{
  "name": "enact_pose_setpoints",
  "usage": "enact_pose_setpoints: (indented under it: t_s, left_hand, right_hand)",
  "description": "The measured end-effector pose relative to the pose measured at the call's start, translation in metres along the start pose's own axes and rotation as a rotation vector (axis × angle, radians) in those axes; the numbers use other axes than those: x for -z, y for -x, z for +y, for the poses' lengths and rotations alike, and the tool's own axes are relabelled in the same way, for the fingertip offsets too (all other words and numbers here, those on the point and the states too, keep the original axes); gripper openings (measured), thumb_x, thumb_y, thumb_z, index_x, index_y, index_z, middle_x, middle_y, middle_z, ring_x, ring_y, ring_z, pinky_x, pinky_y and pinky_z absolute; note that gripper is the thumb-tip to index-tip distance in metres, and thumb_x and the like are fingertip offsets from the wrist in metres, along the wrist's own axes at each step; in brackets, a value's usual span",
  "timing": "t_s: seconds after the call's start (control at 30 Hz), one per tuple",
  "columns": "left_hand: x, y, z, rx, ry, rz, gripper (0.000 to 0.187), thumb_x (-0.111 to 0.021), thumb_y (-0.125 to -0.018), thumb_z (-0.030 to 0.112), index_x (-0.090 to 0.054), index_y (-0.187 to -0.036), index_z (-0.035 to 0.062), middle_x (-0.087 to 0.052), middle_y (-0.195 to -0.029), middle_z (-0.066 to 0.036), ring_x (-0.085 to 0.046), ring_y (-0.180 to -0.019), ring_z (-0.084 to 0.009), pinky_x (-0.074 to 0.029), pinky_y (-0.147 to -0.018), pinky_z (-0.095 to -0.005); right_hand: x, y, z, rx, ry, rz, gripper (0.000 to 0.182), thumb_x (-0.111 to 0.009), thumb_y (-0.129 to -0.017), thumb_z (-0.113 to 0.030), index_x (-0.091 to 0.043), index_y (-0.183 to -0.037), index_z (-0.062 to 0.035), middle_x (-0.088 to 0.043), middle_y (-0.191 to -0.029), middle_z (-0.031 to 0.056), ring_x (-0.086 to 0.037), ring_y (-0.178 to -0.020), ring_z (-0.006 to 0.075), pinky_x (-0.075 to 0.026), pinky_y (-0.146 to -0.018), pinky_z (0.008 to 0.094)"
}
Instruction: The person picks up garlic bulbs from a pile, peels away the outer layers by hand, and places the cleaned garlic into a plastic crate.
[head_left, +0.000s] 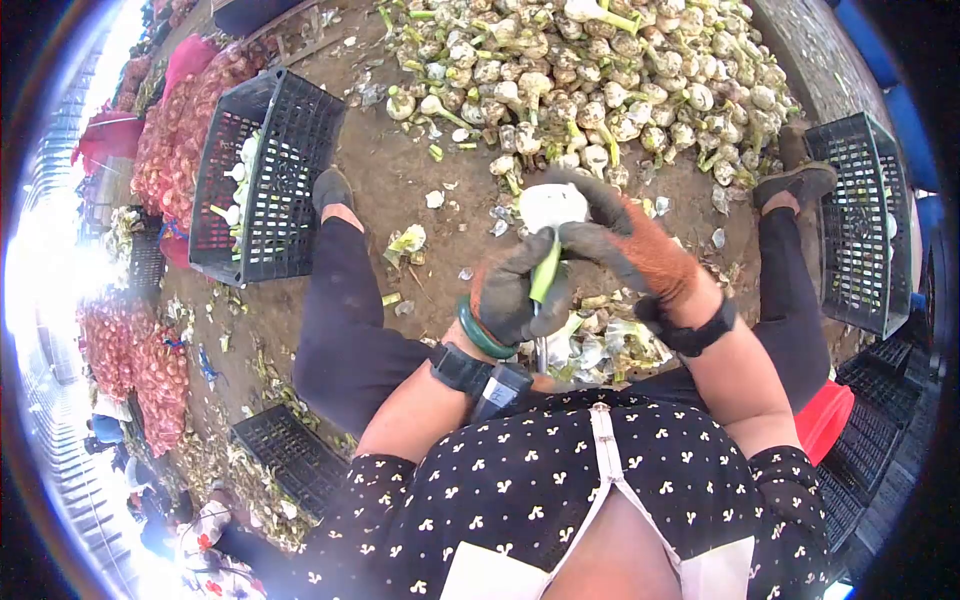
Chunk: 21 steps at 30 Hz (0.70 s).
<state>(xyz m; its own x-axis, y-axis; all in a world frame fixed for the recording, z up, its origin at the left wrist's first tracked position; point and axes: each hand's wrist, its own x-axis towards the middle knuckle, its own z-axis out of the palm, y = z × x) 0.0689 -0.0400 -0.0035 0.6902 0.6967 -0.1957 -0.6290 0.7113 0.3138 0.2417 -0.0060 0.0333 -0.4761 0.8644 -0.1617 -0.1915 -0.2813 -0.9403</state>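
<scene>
A white garlic bulb [553,207] with a cut-looking green stem [545,270] is held up in front of my body. My left hand [515,290], in a dark and orange work glove, is closed around the stem just under the bulb. My right hand [625,235], gloved the same way, curls its fingers over the bulb's right side and touches its base. A thin metal piece [541,352] shows below my left hand; its kind and what grips it are hidden. Papery garlic peelings [610,345] lie beneath my hands.
A big heap of soil-stained garlic [600,90] lies ahead. Black crates holding garlic stand on the left [265,180] and right [865,225]. Red mesh sacks [195,120] line the far left, and a red bucket [825,420] is at my right hip. Another person's patterned clothing [210,540] shows lower left.
</scene>
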Motion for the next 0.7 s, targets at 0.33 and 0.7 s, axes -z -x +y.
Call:
enact_pose_setpoints:
  t_s: [0.33, 0.7]
  left_hand:
    - [-0.031, 0.012, 0.023, -0.740, -2.246, 0.575, 0.031, -0.068, -0.068, 0.020, -0.062, -0.097, 0.0118, -0.063, -0.083, -0.012, -0.061, -0.070, -0.0307, -0.050, -0.062, -0.0381]
    - [-0.010, 0.003, 0.042, -0.160, -2.499, 0.715, 0.028, -0.054, -0.075, 0.015, -0.054, -0.102, 0.0082, -0.061, -0.092, -0.014, -0.062, -0.083, -0.0288, -0.049, -0.062, -0.0421]
  right_hand:
    - [0.007, 0.000, 0.012, 0.034, 0.658, 0.157, 0.047, -0.070, -0.068, -0.020, -0.056, -0.110, -0.0040, -0.063, -0.098, 0.0124, -0.061, -0.088, 0.0226, -0.048, -0.078, 0.0322]
    - [-0.007, 0.010, -0.007, 0.047, 0.633, -0.043, 0.071, -0.074, -0.064, -0.017, -0.042, -0.126, -0.0048, -0.061, -0.103, 0.0131, -0.059, -0.094, 0.0212, -0.046, -0.083, 0.0334]
